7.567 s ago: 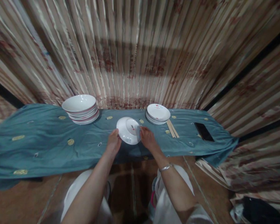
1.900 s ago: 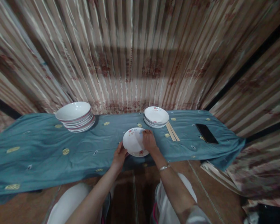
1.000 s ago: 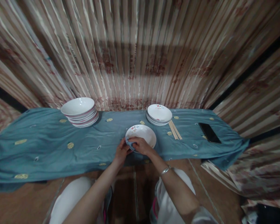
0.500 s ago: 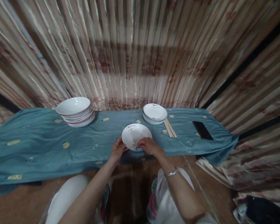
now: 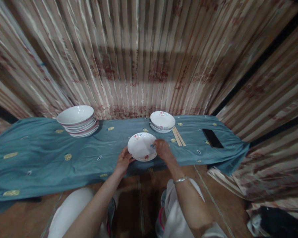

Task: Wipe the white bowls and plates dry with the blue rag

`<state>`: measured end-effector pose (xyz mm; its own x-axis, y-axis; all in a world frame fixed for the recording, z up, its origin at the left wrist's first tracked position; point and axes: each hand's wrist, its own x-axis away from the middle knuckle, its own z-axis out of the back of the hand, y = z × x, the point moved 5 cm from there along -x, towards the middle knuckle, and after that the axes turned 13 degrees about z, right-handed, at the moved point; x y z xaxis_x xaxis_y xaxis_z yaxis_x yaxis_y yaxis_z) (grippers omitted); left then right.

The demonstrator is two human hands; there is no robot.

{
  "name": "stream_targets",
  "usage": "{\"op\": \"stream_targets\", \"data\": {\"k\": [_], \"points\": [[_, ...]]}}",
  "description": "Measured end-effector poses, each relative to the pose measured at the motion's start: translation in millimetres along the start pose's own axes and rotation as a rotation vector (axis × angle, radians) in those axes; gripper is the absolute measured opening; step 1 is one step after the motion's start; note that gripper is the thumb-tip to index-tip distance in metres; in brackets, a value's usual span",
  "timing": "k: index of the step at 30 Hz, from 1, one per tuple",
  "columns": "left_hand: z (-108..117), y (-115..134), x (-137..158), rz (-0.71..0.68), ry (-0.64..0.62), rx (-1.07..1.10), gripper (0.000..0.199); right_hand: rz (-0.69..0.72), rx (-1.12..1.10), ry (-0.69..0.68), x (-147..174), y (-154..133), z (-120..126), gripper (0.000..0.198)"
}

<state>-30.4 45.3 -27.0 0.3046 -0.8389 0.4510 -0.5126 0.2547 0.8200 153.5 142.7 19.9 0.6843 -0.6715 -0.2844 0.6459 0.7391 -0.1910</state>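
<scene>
Head view, the only one: L hand (image 5: pixel 124 160) is partly closed on the near-left rim of a white floral dish (image 5: pixel 141 147), thumb up top, fingers prob. tucked under, tho the underside's hidden. The dish sits between both hands, tilted a bit; can't tell if its base touches the tablecloth (image 5: pixel 84 155). R hand (image 5: pixel 163 149) is closed, fingertips bunched at the dish's right rim on what looks like a scrap of bluish cloth (image 5: pixel 152 146); only a bit shows, so can't tell if it's pinching the rim too. Main risk, I'd say: glazed rim slipping from L hand, esp. if R hand presses hard on one side & tips it. Table's front edge is just below both hands, so a dropped dish could roll off onto the tiled floor (image 5: pixel 129 198). Just beyond R hand is the plate stack (image 5: pixel 162 120); a wide swing fwd could clip it & chip smth. Chopsticks (image 5: pixel 178 136) lie just right of R hand, easily knocked by knuckles or sleeve. Bowl stack (image 5: pixel 78 120), beyond & left of L hand, looks lopsided, so a tug on the wrinkled fabric might topple it.
</scene>
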Motion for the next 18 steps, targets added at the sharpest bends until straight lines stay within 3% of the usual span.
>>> {"op": "stream_targets", "data": {"k": [9, 14, 18], "points": [[5, -4, -6, -0.024, 0.024, -0.021, 0.051, -0.211, -0.090, 0.068, 11, 33, 22, 0.034], [6, -3, -7, -0.021, 0.040, -0.015, 0.050, -0.305, -0.150, -0.095, 19, 42, 20, 0.034], [6, -2, -6, -0.018, 0.049, -0.021, 0.050, -0.281, -0.208, -0.165, 24, 38, 13, 0.033]]}}
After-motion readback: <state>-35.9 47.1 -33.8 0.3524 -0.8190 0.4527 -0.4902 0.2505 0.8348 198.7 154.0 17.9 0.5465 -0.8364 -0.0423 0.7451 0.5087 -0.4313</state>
